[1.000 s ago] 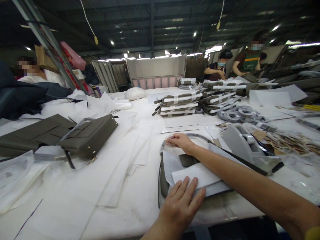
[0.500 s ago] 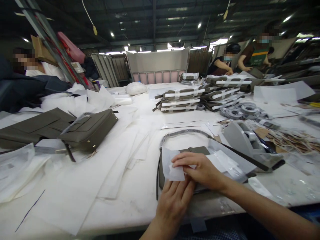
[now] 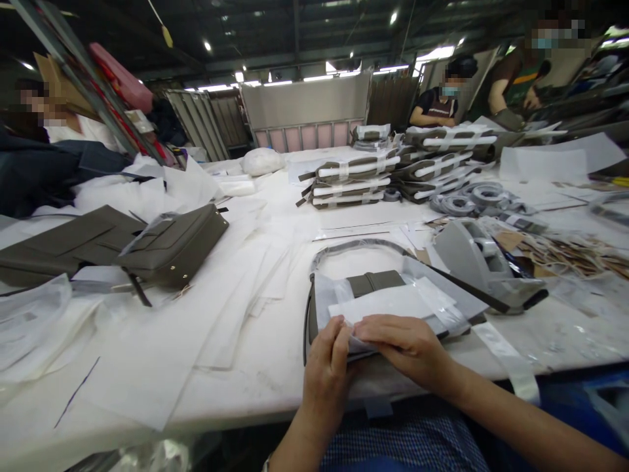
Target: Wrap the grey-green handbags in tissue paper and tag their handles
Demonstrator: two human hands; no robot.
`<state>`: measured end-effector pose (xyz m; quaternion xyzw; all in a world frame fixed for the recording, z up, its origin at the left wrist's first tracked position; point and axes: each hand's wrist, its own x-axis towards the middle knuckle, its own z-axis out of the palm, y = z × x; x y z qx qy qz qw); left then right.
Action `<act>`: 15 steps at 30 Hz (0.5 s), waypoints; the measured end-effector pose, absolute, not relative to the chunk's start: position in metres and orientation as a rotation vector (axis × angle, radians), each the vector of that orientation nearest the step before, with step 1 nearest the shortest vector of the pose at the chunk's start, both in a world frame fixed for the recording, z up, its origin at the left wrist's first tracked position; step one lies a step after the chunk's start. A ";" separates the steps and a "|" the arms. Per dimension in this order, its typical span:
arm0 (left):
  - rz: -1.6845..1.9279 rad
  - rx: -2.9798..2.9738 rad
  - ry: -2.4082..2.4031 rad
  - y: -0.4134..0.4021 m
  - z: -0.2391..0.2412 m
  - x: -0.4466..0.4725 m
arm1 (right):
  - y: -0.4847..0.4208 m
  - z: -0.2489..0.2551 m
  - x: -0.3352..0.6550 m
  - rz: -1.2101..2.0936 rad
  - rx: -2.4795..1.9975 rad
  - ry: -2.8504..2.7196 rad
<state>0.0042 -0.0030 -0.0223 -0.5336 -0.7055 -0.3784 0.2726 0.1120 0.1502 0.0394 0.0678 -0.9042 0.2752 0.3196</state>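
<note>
A dark olive handbag [image 3: 374,280] lies flat near the table's front edge, its wrapped strap [image 3: 361,245] curving behind it. White paper [image 3: 381,303] and translucent sheets cover much of its face. My left hand [image 3: 325,367] is closed at the bag's near left side, fingertips pinching the paper's edge. Close beside it, my right hand [image 3: 410,344] is closed too, thumb and fingers holding the same edge. Part of the bag's near side is hidden behind my hands.
A grey tape dispenser [image 3: 466,255] stands right of the bag, with tags [image 3: 570,252] beyond it. Stacked wrapped bags [image 3: 354,180] sit farther back. More olive bags [image 3: 171,246] lie left beside loose white sheets [image 3: 236,295]. Two co-workers [image 3: 437,105] work at the back right.
My right hand has come down from above my left hand to the bag's near edge. My left hand has turned upright. The white paper now lies spread across the bag. The view has shifted slightly.
</note>
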 end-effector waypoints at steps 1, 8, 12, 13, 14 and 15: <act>-1.040 -1.441 -1.897 -0.003 -0.023 0.004 | 0.149 0.037 0.113 0.686 0.239 -2.371; -0.893 -1.572 -1.897 -0.005 -0.015 0.003 | 0.146 0.041 0.132 0.593 0.487 -2.470; -0.832 -1.618 -1.868 -0.006 -0.014 0.002 | 0.163 0.062 0.114 0.616 0.275 -2.500; -0.821 -1.624 -1.864 -0.006 -0.013 0.002 | 0.170 0.065 0.104 0.568 0.156 -2.510; -0.807 -1.630 -1.863 -0.006 -0.013 0.002 | 0.177 0.066 0.091 0.504 0.042 -2.551; -0.790 -1.639 -1.866 -0.007 -0.012 0.002 | 0.184 0.066 0.079 0.436 -0.047 -2.633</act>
